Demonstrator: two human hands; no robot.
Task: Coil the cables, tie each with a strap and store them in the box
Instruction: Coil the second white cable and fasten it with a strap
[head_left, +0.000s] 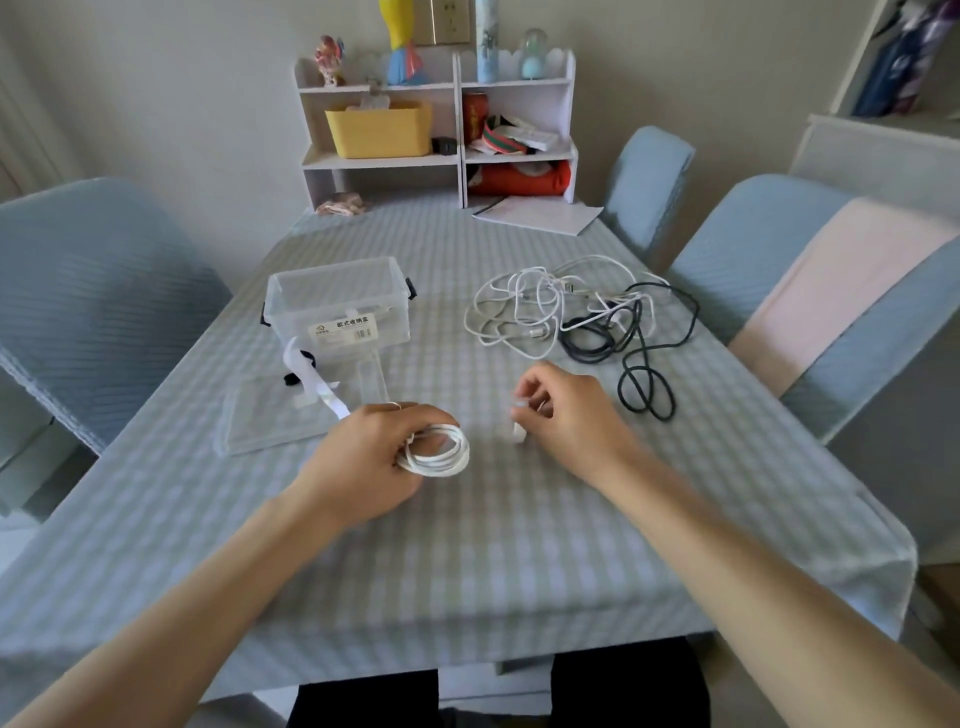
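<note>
Left hand (374, 452) curls its grip round a coiled white cable (439, 452), holding the loops just above the surface (467, 545) near the middle. Right hand (563, 415), just right of the coil, pinches a small white piece, seemingly the cable's end, between thumb and fingers; what it is cannot be told for sure. Farther left stands one clear plastic storage box (337, 306), lid off and nothing visible inside it. Its clear lid (275, 421) lies flat near the box, with white straps (311, 379) and a black one lying between them; their count is unclear. Far right lies a tangle of loose white cables (524, 306) and dark cables (634, 332), too knotted to count.
</note>
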